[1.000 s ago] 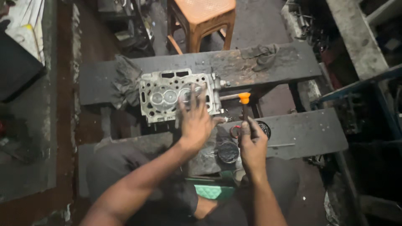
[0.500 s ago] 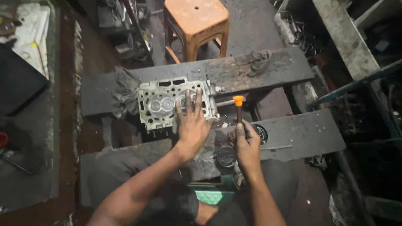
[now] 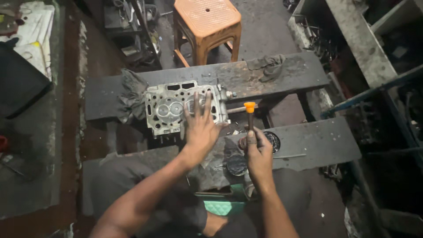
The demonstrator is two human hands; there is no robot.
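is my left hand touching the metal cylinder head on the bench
Touching. The head view shows the left hand lying flat, fingers spread, on the right part of the cylinder head, with no gap visible.

Engine repair workshop, grimy and dim. Evidence:
- Aluminium cylinder head point(image 3: 183, 109) lying flat on oil-blackened plank tabletop point(image 3: 291, 72), centre of view.
- Greasy rags: one at 9 o'clock of the cylinder head point(image 3: 131, 94), another toward 1 o'clock point(image 3: 267, 64).
- Second dark plank tabletop point(image 3: 317, 141) nearer, carrying round black tins point(image 3: 237, 165) of dark paste.
- Orange-tipped tool point(image 3: 250, 115) upright in right hand point(image 3: 259, 154).
- Orange plastic stool point(image 3: 207, 22) at 12 o'clock on stained concrete floor point(image 3: 264, 31).
- Metal parts and scrap heaped at 11 o'clock point(image 3: 128, 31); metal shelving with clutter at 2 o'clock point(image 3: 370, 48).
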